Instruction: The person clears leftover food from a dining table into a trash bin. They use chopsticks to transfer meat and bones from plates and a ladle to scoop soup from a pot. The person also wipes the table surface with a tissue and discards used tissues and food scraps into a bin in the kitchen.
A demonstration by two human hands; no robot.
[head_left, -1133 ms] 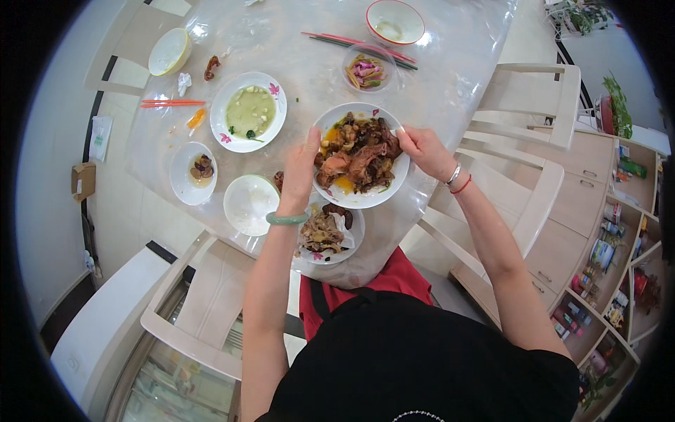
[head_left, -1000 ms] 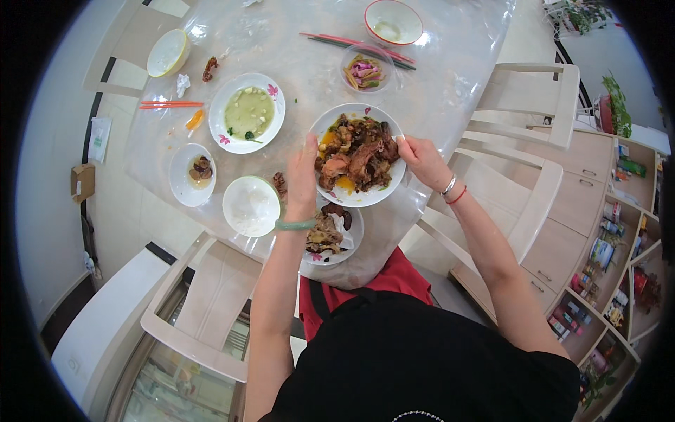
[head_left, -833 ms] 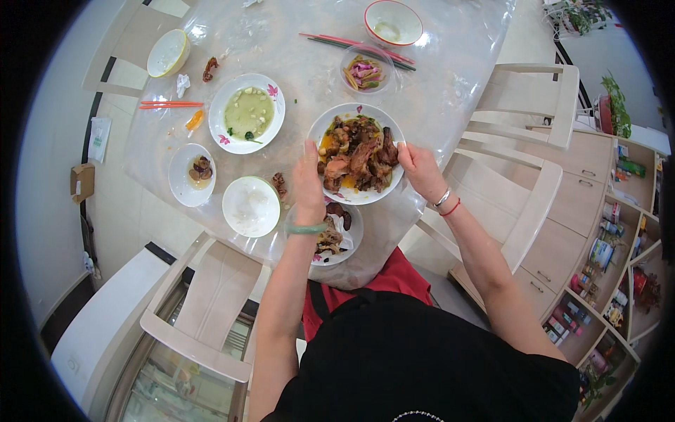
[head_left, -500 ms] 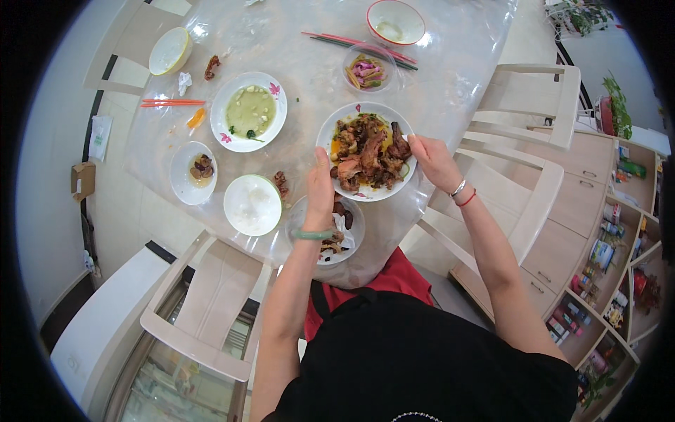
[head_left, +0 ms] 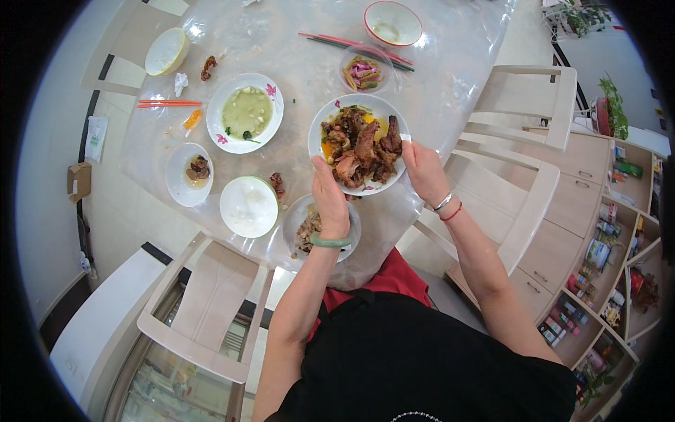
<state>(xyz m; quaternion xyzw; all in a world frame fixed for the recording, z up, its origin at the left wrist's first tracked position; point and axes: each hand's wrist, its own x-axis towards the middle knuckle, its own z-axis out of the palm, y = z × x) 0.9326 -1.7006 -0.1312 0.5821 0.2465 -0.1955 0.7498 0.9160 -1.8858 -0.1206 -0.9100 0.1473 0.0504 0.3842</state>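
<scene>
Both hands hold a white plate [head_left: 318,127] of dark browned meat pieces [head_left: 365,148] with yellow sauce. My left hand [head_left: 330,195], a green bangle at its wrist, grips the near-left rim, fingers partly hidden. At the near-right rim my right hand [head_left: 424,171] closes on the plate, with a silver bracelet and red cord at the wrist. Under my left forearm sits a bowl [head_left: 353,239] of bones and scraps, partly covered by the arm. Just beyond the plate is a clear bowl [head_left: 384,75] of purple and green pickled vegetables.
To the left stand a plate of pale green soup [head_left: 247,112], a small bowl with dark bits [head_left: 188,174] and a white bowl [head_left: 249,206]. Red and dark chopsticks [head_left: 355,49] lie near a red-rimmed bowl [head_left: 392,23]. Chairs [head_left: 492,190] edge the plastic-covered table [head_left: 450,91].
The meat plate has shifted slightly away and left. My right hand slid down along its rim, while my left hand turned and moved lower beneath the near-left edge.
</scene>
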